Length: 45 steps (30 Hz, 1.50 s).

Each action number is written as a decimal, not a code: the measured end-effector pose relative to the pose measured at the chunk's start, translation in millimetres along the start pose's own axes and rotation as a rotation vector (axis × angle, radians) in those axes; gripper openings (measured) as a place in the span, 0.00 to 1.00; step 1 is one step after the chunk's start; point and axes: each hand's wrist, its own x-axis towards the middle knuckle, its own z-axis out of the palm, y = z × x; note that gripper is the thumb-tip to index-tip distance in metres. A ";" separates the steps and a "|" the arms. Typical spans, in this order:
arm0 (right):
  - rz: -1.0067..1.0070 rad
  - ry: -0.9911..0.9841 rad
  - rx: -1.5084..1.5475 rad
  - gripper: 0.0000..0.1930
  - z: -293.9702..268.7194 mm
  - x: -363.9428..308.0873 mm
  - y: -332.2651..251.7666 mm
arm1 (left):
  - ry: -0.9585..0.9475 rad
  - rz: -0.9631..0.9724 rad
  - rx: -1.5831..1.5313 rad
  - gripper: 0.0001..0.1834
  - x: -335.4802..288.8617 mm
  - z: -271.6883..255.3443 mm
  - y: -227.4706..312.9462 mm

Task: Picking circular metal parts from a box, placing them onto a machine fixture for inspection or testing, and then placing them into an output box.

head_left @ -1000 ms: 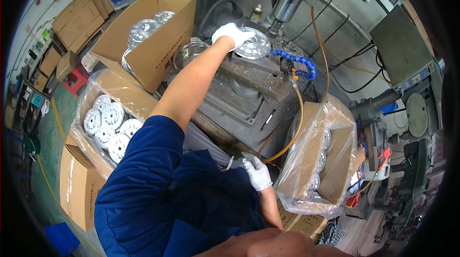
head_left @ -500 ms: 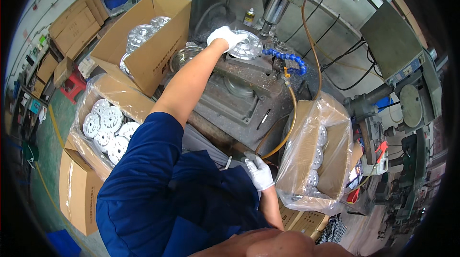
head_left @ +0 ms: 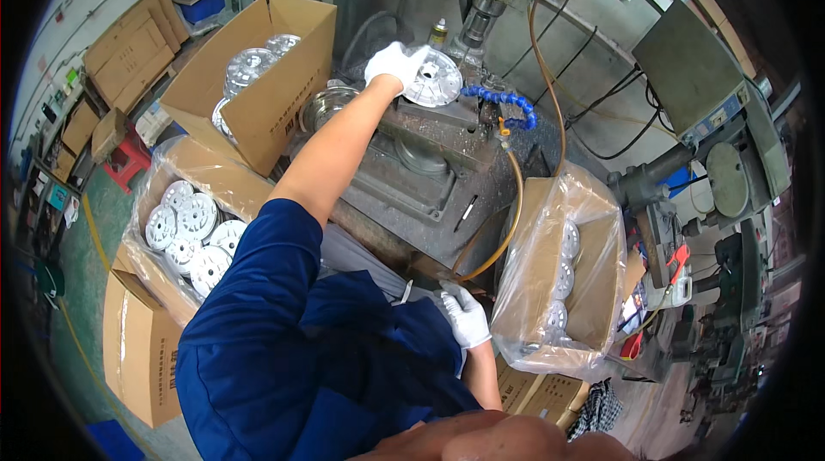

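my left hand (head_left: 395,64) grips the metal disc (head_left: 434,79) on the machine (head_left: 421,169); my right hand (head_left: 467,317) rests curled near the lined box (head_left: 593,289), holding nothing i can see.

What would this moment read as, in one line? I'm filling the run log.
left hand: gloved, on round metal disc at the machine | right hand: gloved, low by plastic-lined box | both apart
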 end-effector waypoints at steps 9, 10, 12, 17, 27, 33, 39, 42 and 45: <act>-0.507 0.241 -0.615 0.32 11.2 6.4 -51.8 | -0.134 0.464 -0.220 0.19 -92.2 -60.9 -106.1; -0.592 0.289 -0.856 0.38 20.8 9.5 -64.3 | -0.393 0.029 -0.827 0.19 -125.1 -53.0 -116.9; -0.920 0.288 -0.976 0.40 42.7 26.4 -91.0 | -0.397 0.371 -0.216 0.21 -178.2 -39.2 -125.2; -1.179 -0.191 -1.002 0.18 89.4 60.9 -128.4 | -0.564 -0.204 -0.535 0.36 -265.4 -32.1 -140.1; -0.260 0.106 -0.530 0.14 -29.8 24.1 -90.1 | 0.631 -1.046 -0.487 0.34 -255.2 -201.4 -484.8; -0.173 0.328 -0.479 0.17 -77.6 -25.1 -132.6 | 0.377 -1.088 0.524 0.42 -262.7 -115.6 -546.0; -0.209 0.671 -0.159 0.22 -224.7 -46.6 -143.4 | 0.121 -0.747 0.209 0.41 -221.9 -68.9 -539.9; -0.013 0.734 -0.218 0.24 -304.8 -24.3 -115.9 | 0.394 -1.018 -0.660 0.41 -213.9 -84.9 -540.6; 0.274 0.701 -0.356 0.25 -352.7 10.0 -76.9 | 0.467 -1.093 -0.900 0.41 -215.4 -117.1 -549.9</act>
